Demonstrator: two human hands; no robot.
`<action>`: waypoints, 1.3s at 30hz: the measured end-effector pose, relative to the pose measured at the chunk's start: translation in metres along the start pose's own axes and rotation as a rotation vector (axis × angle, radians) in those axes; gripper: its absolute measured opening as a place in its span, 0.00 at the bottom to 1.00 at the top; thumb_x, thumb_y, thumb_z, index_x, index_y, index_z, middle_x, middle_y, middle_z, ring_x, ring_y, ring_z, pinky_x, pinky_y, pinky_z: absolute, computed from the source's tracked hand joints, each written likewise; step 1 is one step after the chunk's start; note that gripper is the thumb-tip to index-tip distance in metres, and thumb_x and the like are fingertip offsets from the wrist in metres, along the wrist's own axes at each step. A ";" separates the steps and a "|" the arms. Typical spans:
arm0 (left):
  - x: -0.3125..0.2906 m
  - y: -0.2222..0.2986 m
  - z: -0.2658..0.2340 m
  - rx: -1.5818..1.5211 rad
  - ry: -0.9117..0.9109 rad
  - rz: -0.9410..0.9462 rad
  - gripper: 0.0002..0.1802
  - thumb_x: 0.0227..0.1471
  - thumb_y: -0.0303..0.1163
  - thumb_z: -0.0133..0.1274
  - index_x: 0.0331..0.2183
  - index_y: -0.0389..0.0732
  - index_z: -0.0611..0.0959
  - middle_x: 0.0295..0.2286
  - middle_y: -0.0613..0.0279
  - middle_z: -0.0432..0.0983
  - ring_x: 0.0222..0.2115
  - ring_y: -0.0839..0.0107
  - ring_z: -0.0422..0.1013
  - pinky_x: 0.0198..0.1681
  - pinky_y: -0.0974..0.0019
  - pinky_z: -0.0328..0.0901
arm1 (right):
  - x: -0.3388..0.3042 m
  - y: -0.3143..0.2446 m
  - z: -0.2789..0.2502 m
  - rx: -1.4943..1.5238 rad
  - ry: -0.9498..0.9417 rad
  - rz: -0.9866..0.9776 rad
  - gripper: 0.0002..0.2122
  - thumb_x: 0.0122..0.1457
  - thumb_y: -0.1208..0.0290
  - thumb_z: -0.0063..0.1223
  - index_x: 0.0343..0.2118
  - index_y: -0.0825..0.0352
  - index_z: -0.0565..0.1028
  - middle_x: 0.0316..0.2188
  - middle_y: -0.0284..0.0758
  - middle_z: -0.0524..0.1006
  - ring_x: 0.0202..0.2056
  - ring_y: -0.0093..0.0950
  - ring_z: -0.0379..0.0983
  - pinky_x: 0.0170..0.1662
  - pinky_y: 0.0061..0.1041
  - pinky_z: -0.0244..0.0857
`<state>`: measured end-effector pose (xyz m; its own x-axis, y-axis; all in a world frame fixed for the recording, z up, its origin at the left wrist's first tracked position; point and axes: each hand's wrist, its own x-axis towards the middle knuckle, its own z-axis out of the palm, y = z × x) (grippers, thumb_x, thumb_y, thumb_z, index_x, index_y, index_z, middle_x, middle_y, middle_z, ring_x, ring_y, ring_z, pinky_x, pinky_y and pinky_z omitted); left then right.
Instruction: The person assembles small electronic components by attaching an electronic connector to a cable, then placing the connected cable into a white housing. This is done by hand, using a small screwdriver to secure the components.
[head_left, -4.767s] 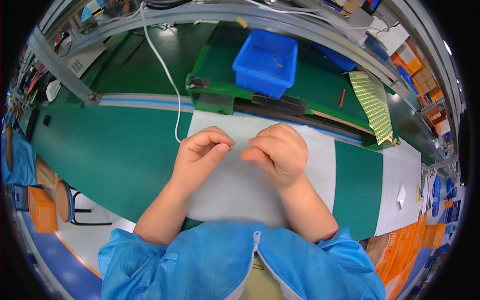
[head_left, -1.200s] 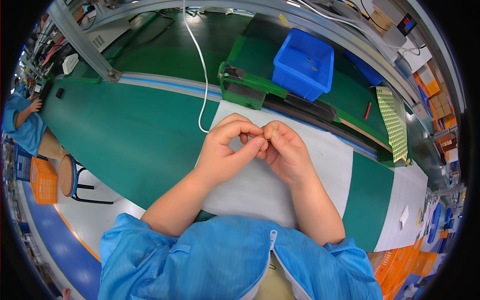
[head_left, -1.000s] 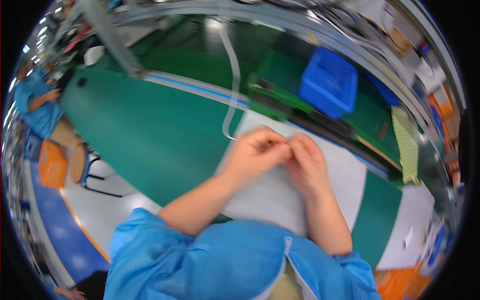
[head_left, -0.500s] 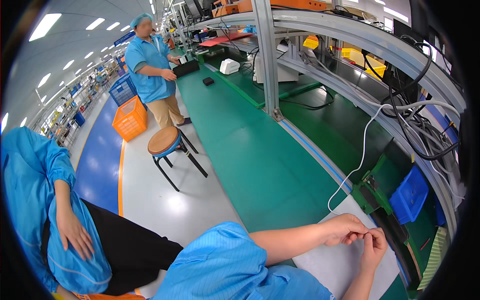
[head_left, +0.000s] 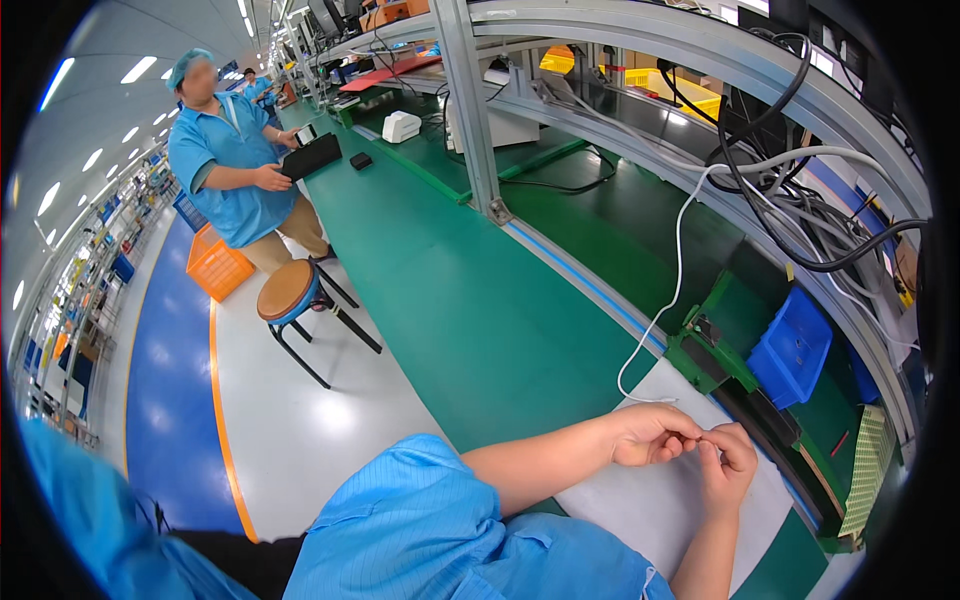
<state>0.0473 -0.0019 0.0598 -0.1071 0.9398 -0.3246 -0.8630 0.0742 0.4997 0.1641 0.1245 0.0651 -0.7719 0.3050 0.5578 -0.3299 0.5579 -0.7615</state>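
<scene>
It was a factory line: a long green workbench (head_left: 480, 330) ran past the hands, with metal racks (head_left: 640, 40), cables (head_left: 790, 170) and a blue-coated worker (head_left: 235, 170) far off.

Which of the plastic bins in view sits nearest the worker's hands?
The blue bin on the green bench, just beyond the right hand. The orange crate stands far off on the floor, beside the round stool.

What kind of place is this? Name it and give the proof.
Most likely an electronics assembly line in a factory. A long green bench runs under a metal rack hung with cables, a blue bin sits on it, and a co-worker in a blue smock and cap stands by a stool.
</scene>
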 end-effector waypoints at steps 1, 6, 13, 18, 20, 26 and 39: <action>0.001 0.000 0.000 0.001 0.000 -0.003 0.06 0.45 0.28 0.51 0.20 0.39 0.74 0.17 0.66 0.70 0.12 0.85 0.65 0.13 0.83 0.63 | 0.000 0.000 0.001 -0.007 -0.004 -0.025 0.04 0.41 0.80 0.54 0.24 0.70 0.75 0.20 0.35 0.70 0.23 0.26 0.66 0.26 0.20 0.58; 0.006 -0.002 -0.003 -0.044 0.034 -0.035 0.05 0.45 0.26 0.50 0.20 0.38 0.73 0.17 0.65 0.70 0.12 0.85 0.65 0.12 0.83 0.63 | 0.001 -0.004 0.000 -0.084 -0.012 -0.056 0.04 0.40 0.81 0.55 0.23 0.69 0.75 0.20 0.35 0.70 0.23 0.26 0.67 0.25 0.20 0.58; 0.005 -0.005 -0.002 -0.028 0.038 -0.050 0.04 0.43 0.25 0.50 0.20 0.38 0.73 0.17 0.65 0.70 0.12 0.85 0.64 0.13 0.84 0.63 | 0.001 -0.010 -0.003 -0.101 -0.042 -0.069 0.04 0.39 0.82 0.54 0.22 0.70 0.74 0.19 0.35 0.70 0.22 0.25 0.66 0.24 0.20 0.58; 0.011 -0.012 0.001 -0.008 0.055 -0.084 0.04 0.42 0.26 0.51 0.19 0.38 0.74 0.17 0.64 0.70 0.12 0.84 0.64 0.12 0.83 0.61 | -0.004 -0.015 -0.008 -0.163 -0.039 -0.066 0.03 0.39 0.81 0.54 0.21 0.69 0.74 0.19 0.35 0.70 0.22 0.27 0.67 0.24 0.21 0.59; 0.019 -0.016 -0.016 0.003 0.011 -0.032 0.04 0.41 0.29 0.53 0.21 0.40 0.76 0.18 0.62 0.71 0.15 0.81 0.63 0.15 0.79 0.57 | -0.002 -0.013 -0.006 -0.182 -0.057 -0.072 0.03 0.40 0.80 0.53 0.21 0.69 0.74 0.19 0.35 0.70 0.22 0.28 0.67 0.25 0.22 0.60; -0.003 0.002 -0.001 0.018 0.096 -0.013 0.03 0.41 0.26 0.51 0.20 0.39 0.74 0.17 0.65 0.69 0.13 0.85 0.59 0.12 0.82 0.52 | 0.007 -0.007 -0.001 -0.141 -0.100 -0.144 0.05 0.41 0.81 0.54 0.24 0.68 0.76 0.21 0.35 0.72 0.24 0.29 0.69 0.26 0.23 0.62; -0.012 0.001 0.020 0.062 0.098 0.024 0.08 0.48 0.27 0.48 0.25 0.32 0.76 0.19 0.67 0.68 0.14 0.89 0.57 0.12 0.84 0.54 | -0.005 0.002 -0.006 0.233 -0.033 0.049 0.06 0.46 0.80 0.53 0.29 0.68 0.77 0.25 0.34 0.73 0.28 0.24 0.69 0.30 0.19 0.62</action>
<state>0.0574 -0.0061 0.0806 -0.1775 0.9047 -0.3873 -0.8276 0.0757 0.5562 0.1708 0.1291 0.0628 -0.8063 0.3000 0.5097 -0.4047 0.3487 -0.8454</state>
